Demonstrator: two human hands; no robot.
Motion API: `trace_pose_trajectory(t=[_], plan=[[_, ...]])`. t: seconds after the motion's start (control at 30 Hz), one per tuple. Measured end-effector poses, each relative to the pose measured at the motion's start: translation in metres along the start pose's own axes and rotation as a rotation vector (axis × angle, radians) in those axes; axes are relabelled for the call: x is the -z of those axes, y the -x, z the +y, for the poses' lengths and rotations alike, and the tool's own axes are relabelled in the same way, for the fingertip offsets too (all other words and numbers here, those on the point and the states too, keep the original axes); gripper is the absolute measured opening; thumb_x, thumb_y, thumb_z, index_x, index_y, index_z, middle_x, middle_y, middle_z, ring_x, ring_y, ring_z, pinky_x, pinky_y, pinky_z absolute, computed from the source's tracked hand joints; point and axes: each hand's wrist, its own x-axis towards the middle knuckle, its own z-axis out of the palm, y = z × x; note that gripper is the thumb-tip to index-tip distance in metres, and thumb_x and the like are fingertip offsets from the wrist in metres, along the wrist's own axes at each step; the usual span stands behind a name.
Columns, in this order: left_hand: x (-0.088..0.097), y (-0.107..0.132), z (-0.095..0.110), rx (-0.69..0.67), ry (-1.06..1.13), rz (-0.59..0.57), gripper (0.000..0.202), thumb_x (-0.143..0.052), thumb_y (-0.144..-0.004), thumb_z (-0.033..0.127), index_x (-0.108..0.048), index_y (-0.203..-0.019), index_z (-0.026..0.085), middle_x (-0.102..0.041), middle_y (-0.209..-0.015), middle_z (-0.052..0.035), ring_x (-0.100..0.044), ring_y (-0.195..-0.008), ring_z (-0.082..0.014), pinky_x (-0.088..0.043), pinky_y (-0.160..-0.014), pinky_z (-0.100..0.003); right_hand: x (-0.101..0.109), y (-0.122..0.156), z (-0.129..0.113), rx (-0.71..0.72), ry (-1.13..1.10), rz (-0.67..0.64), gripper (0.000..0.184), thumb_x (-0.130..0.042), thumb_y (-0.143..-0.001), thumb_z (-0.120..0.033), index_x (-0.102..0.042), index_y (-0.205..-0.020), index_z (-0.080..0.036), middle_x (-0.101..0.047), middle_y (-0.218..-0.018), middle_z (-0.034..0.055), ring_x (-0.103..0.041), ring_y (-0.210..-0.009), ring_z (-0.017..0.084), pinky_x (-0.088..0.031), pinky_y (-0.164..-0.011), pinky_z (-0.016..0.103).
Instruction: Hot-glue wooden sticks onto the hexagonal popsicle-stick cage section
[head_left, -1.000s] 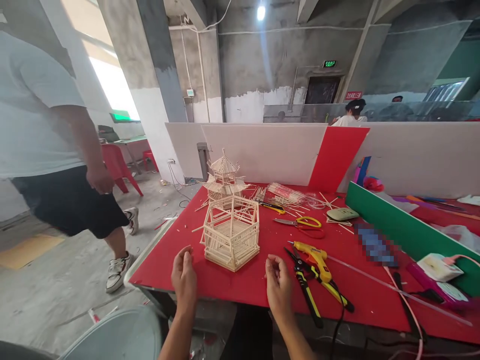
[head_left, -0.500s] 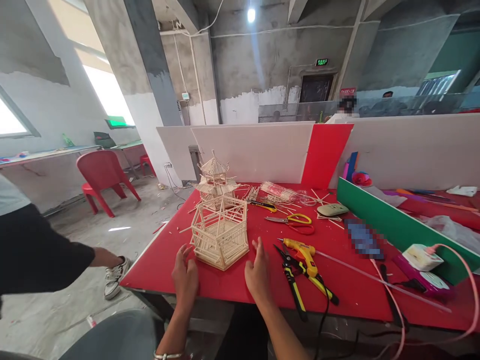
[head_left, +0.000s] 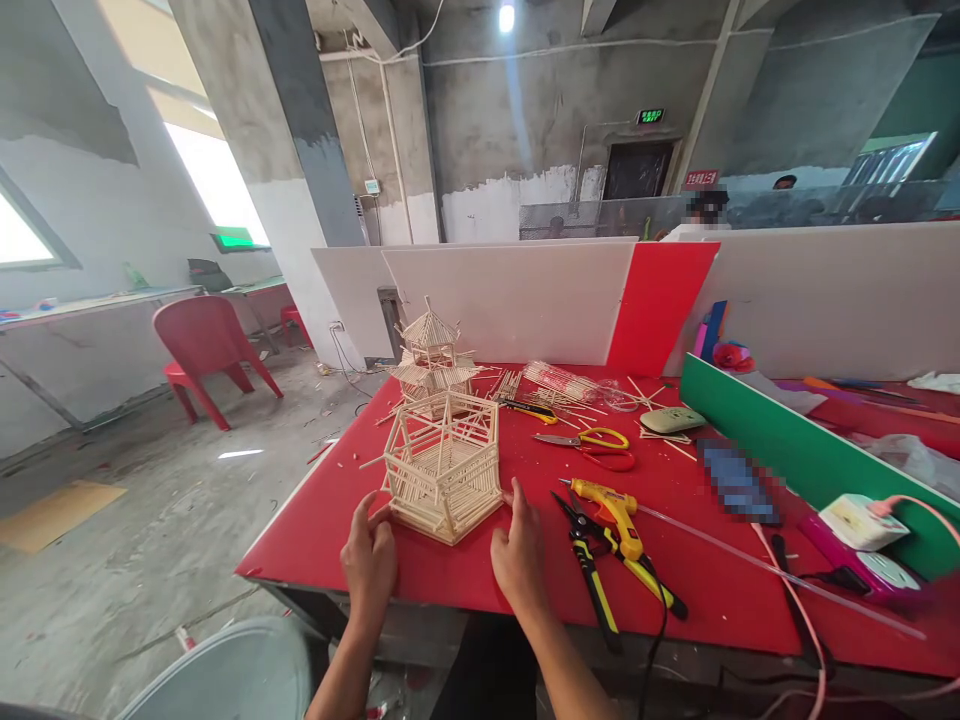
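Note:
A six-sided frame built of thin wooden sticks (head_left: pixel 444 462) stands on the red table (head_left: pixel 480 560). My left hand (head_left: pixel 369 556) rests at its lower left corner, fingers touching the base. My right hand (head_left: pixel 517 552) lies at its lower right corner with the fingers stretched toward the base. Neither hand grips anything. Behind the frame stands a stick-built pagoda top (head_left: pixel 431 357).
Right of my right hand lie black-and-yellow pliers (head_left: pixel 589 570), a yellow glue gun (head_left: pixel 619 515) and yellow-handled scissors (head_left: pixel 596 442). Loose sticks (head_left: pixel 570 385) are scattered at the back. A green board (head_left: pixel 795 455) divides the table. A red chair (head_left: pixel 206 350) stands on the left.
The person in dark shorts has walked out of view at the left. Both my hands have moved forward to the base of the stick frame.

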Motion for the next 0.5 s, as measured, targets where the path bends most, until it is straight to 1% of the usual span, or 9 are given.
trace_pose_trajectory(t=[0.13,0.27,0.33,0.5], plan=[[0.0008,0.0013,0.0002,0.007,0.021,-0.031,0.051,-0.048,-0.082,0.019,-0.059,-0.132,0.024,-0.079,-0.100,-0.0051,-0.071,-0.084,-0.0242,-0.048,-0.074,-0.033,0.0021,-0.0012,-0.0025,-0.016,0.010,0.034,0.081,-0.037,-0.073,-0.001,-0.033,-0.153,-0.018,-0.063,-0.128,0.0148,-0.054,-0.121,0.029,-0.044,-0.105,0.051],[0.0010,0.0026,-0.0018,-0.003,0.046,-0.032,0.051,-0.049,-0.081,0.021,-0.060,-0.130,0.024,-0.080,-0.096,-0.0044,-0.070,-0.074,-0.0226,-0.048,-0.069,-0.031,0.0030,-0.0021,-0.0035,-0.027,-0.015,0.065,0.082,-0.039,-0.072,-0.002,-0.035,-0.152,-0.019,-0.063,-0.125,0.0139,-0.055,-0.119,0.029,-0.044,-0.105,0.051],[0.0010,0.0028,-0.0028,-0.017,0.064,-0.031,0.051,-0.049,-0.079,0.022,-0.062,-0.128,0.023,-0.080,-0.094,-0.0044,-0.071,-0.074,-0.0228,-0.048,-0.069,-0.031,0.0025,-0.0021,-0.0026,-0.031,-0.025,0.068,0.082,-0.039,-0.072,-0.002,-0.035,-0.152,-0.019,-0.063,-0.125,0.0136,-0.055,-0.118,0.029,-0.044,-0.105,0.050],[0.0013,0.0028,-0.0042,-0.031,0.074,-0.045,0.048,-0.048,-0.079,0.023,-0.064,-0.124,0.022,-0.080,-0.095,-0.0051,-0.072,-0.082,-0.0243,-0.050,-0.073,-0.032,0.0001,-0.0008,0.0015,-0.031,-0.020,0.064,0.080,-0.038,-0.072,-0.002,-0.037,-0.150,-0.017,-0.063,-0.125,0.0141,-0.054,-0.119,0.028,-0.043,-0.105,0.050]])
